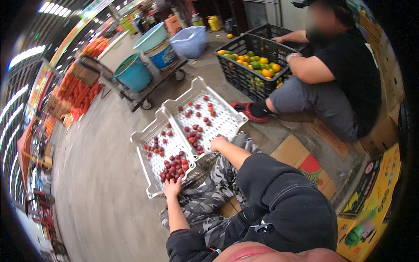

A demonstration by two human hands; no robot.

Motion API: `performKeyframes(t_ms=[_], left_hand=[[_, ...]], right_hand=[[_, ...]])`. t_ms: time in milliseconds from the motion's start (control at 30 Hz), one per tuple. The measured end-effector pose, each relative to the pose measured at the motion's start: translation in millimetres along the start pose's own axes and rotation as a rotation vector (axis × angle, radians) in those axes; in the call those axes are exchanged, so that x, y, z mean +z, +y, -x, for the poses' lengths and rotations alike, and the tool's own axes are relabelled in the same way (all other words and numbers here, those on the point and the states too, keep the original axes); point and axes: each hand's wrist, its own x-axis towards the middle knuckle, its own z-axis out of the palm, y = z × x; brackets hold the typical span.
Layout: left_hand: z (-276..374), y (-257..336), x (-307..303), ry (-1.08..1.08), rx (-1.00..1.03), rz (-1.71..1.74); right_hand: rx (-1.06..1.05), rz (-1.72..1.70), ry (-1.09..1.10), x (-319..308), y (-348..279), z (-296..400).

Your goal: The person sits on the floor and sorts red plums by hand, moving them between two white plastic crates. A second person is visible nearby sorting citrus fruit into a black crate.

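Note:
Two white plastic crates stand side by side before me. In the left crate (149,178), a heap of dark red plums (175,167) lies in the near corner, with looser ones farther back. My left hand (172,188) rests at the near edge of that heap, fingers spread against the plums; whether it grips one is not plain. The right crate (226,126) holds scattered plums (195,134) on its slatted floor. My right hand (218,143) is at this crate's near right side, fingers curled, with a small dark round thing at the fingertips, perhaps a plum.
A seated person (350,72) has their hands at black crates; the nearer black crate (252,86) holds orange and green citrus fruit. A flat cart (157,88) carries a teal bucket (133,73) and tubs. Flattened cardboard (291,150) lies at my right.

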Motion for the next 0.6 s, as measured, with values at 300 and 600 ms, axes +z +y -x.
performKeyframes(t_ms=[300,600], left_hand=[[12.2,15.3,-2.2,0.056,-0.088,-0.020],[30.0,8.9,5.6,0.191,-0.015,0.158]], right_hand=[[0.236,-0.011,-0.109,0.4,9.6,-24.8],[0.300,0.043,-0.413,-22.0,16.8,-35.6]])
